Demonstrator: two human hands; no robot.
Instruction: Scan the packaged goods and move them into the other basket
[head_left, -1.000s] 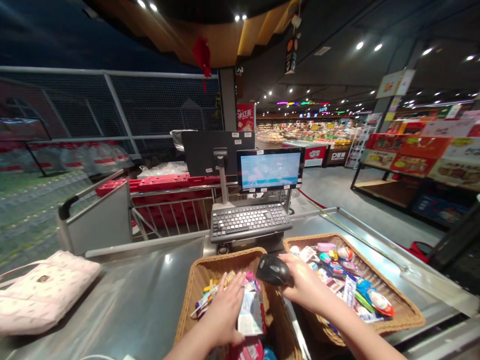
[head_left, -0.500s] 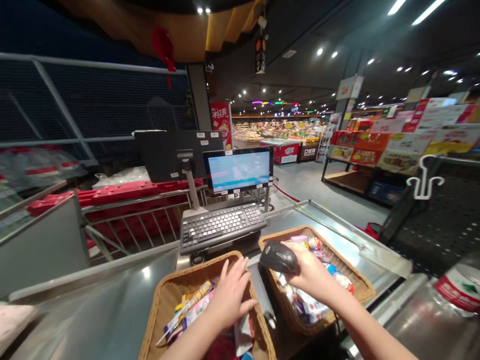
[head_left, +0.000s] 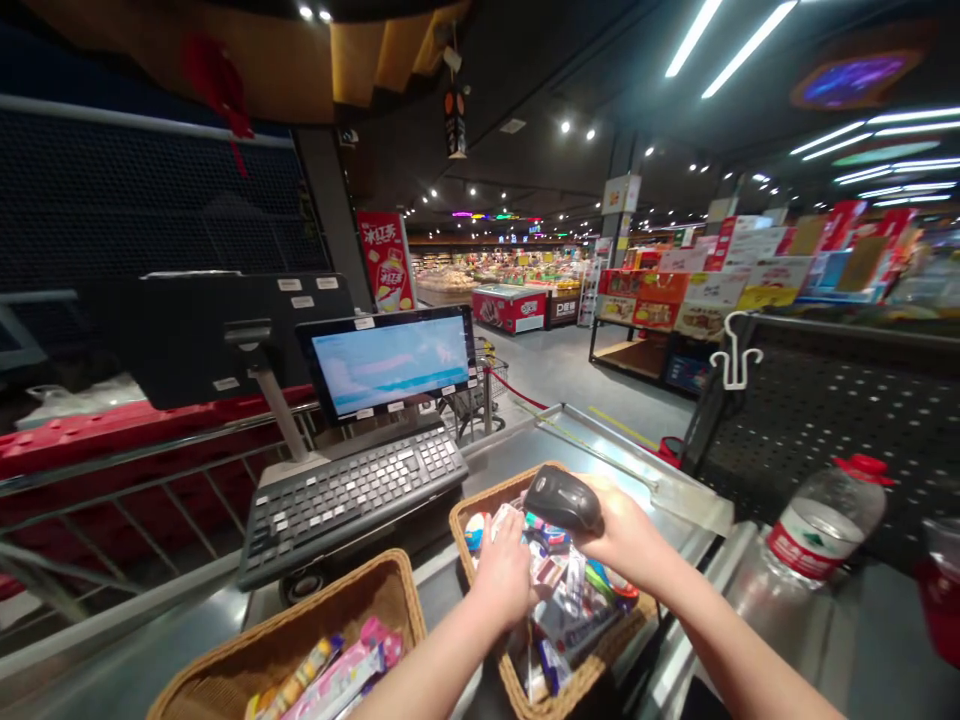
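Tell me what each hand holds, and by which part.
The right hand grips a black handheld barcode scanner by its rear end; the left hand touches snack packets, hold unclear.

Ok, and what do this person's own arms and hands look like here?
The left hand and right hand are bare, as are both forearms: no gloves, watch, bracelets or rings show. The forearms are slim, and no sleeve appears within the frame.

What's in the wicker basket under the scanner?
The basket holds loose small wrapped snacks and sweets. The left hand and the scanner in the right hand cover part; its floor is hidden.
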